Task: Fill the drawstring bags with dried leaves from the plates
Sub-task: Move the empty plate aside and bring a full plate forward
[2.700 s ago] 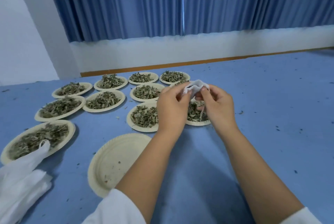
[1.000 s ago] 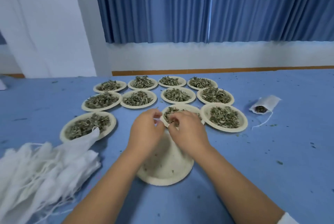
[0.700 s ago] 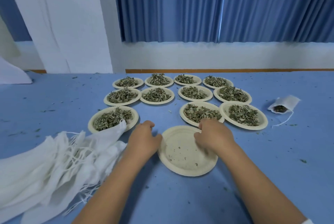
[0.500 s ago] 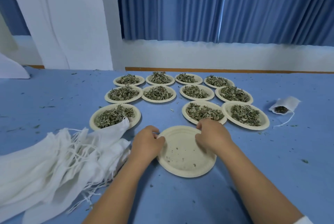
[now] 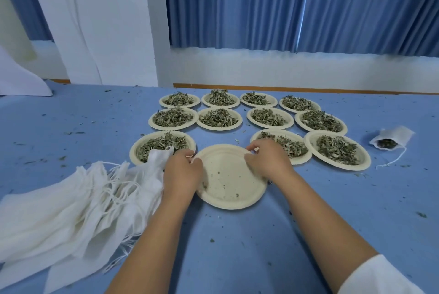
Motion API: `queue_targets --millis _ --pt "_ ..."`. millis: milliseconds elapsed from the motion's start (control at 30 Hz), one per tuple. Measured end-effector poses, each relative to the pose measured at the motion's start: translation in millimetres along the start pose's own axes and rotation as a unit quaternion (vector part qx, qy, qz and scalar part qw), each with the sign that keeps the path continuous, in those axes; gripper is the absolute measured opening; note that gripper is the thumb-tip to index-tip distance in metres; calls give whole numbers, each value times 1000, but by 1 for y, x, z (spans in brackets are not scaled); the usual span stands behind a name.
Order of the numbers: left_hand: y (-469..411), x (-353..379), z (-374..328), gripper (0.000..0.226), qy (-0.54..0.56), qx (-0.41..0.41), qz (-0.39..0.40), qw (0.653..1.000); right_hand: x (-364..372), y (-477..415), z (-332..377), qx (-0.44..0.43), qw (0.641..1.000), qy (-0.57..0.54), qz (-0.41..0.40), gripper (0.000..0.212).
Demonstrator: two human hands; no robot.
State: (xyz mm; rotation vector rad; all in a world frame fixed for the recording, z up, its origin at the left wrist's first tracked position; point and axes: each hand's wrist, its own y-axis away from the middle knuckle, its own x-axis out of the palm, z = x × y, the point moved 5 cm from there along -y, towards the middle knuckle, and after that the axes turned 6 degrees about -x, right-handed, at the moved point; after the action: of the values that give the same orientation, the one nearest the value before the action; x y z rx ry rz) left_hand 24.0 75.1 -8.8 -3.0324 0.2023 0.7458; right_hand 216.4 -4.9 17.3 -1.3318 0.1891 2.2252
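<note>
Drawstring bags [image 5: 71,203] lay heaped near left, apparently limp and light, best taken at the mouth hem. Left hand [image 5: 181,170] and right hand [image 5: 268,160] each gripped the rim of the near-empty plate [image 5: 228,182].

The left hand [image 5: 181,170] and right hand [image 5: 267,162] cover opposite rims of the empty plate [image 5: 228,182], fingertips curled out of our sight. The right hand also masks part of a leaf plate [image 5: 297,149]. We see the pile of empty bags [image 5: 71,210] cut by the left edge and overlapping a second leaf plate [image 5: 161,144]; a white sleeve [image 5: 380,277] runs off the bottom corner.
</note>
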Motion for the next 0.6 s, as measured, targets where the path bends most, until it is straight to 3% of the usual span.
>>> queue_targets --millis 167,300,467,533,600 --pt "4 -3 4 15 -113 19 17 993 10 6 1 6 995 45 89 13" --pt "6 -4 -3 12 -191 78 -4 978 12 8 10 -5 993 60 103 15" --pt "13 -3 -16 32 -170 159 -28 972 15 7 41 -75 991 112 25 28" --pt "16 -2 -19 32 -170 178 -24 969 14 2 63 -145 988 37 -37 24" --pt "17 1 -17 26 -187 183 -6 965 16 -5 90 -222 974 -31 -43 22"
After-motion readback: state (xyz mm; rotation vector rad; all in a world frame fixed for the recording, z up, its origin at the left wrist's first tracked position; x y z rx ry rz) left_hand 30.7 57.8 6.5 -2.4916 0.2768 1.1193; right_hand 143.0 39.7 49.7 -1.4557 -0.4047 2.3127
